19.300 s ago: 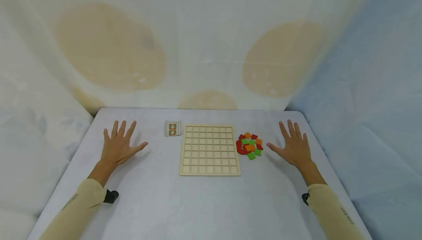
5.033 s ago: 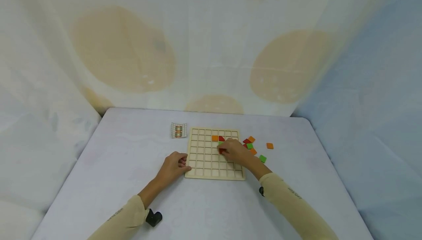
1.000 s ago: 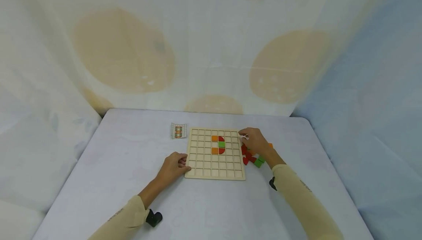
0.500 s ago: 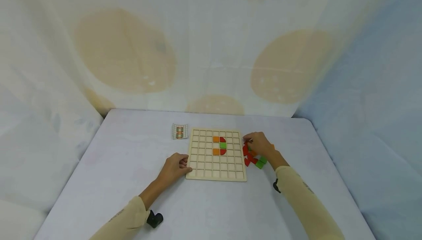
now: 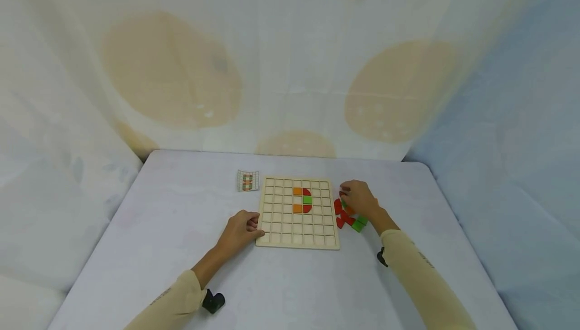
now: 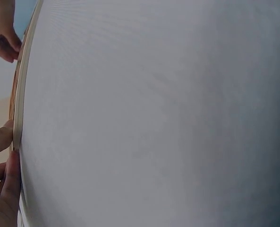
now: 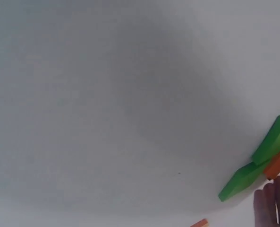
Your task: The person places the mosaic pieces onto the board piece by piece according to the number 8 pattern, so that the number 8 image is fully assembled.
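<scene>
The pale wooden grid board (image 5: 281,229) lies on the table, with orange squares (image 5: 297,208), red rounded-corner tiles (image 5: 307,192) and a green square (image 5: 307,200) set in its cells. My left hand (image 5: 237,230) grips the board's left edge near the front corner; the left wrist view shows its thumb (image 6: 0,139) at the board's edge and a finger along the side. Right of the board, my right hand (image 5: 360,199) is over the loose tiles, a red tile (image 5: 342,193) showing between its thumb and index finger. Part of the pile is hidden beneath that hand.
Loose red tiles (image 5: 348,219) and green tiles (image 5: 359,224) lie beside the board's right edge. A small printed pattern card (image 5: 247,181) sits at the board's upper left. Pale curtains (image 5: 290,98) hang behind the table (image 5: 290,289).
Over the last second my right hand moved from the board's upper right edge slightly right, onto the loose tiles. Since five seconds ago, a second orange tile appears on the board. My left hand stays put.
</scene>
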The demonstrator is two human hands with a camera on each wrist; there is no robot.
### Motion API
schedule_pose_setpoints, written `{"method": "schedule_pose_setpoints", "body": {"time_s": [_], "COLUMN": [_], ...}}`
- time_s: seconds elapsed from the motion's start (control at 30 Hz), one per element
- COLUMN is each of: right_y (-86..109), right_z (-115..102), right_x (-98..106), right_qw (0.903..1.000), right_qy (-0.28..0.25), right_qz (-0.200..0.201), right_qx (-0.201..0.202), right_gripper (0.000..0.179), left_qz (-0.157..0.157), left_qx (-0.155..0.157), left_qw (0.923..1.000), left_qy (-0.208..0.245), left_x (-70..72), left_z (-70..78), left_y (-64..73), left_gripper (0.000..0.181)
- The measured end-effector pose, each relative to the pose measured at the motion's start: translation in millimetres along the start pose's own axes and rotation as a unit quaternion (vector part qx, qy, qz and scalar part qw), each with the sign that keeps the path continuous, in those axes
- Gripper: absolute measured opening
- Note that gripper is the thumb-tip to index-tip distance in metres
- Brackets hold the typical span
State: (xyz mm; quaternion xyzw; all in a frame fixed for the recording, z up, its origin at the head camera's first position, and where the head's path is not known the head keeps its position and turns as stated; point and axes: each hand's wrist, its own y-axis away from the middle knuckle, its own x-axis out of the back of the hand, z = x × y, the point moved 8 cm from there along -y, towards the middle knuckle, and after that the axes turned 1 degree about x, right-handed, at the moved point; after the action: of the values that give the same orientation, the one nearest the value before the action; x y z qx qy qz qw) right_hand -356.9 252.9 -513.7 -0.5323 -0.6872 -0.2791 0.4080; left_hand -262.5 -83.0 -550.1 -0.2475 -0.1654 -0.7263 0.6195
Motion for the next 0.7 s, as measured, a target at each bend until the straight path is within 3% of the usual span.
{"method": "schedule_pose_setpoints", "body": {"time_s": [0.17,0.33,0.5,0.7], "right_y": [0.5,-0.1,-0.4,-0.2], "right_z": [2.8,1.8,-2.1,-41.5], "right_x": [-4.1,-1.0,3.4,-2.7], "right_qw": [0.9998,0.9991,0.9987,0.9967], "right_qy": [0.007,0.031,0.013,-0.038], "right_qz": [-0.015,0.011,0.037,0.045], "right_qx": [0.009,0.027,0.032,0.056], "right_gripper": [0.033,0.031,0.030,0.031], "left_qz": [0.003,0.002,0.002,0.001], "left_qx": [0.005,0.006,0.005,0.003], "left_qw": [1.0000,1.0000,1.0000,1.0000], "left_qy": [0.001,0.007,0.007,0.006], "left_x": [0.4,0.2,-0.3,0.2], "left_z": [0.6,1.4,1.6,3.4], "left_y": [0.3,-1.2,-1.5,-0.1], "left_gripper": [0.048,0.048,0.048,0.048]}}
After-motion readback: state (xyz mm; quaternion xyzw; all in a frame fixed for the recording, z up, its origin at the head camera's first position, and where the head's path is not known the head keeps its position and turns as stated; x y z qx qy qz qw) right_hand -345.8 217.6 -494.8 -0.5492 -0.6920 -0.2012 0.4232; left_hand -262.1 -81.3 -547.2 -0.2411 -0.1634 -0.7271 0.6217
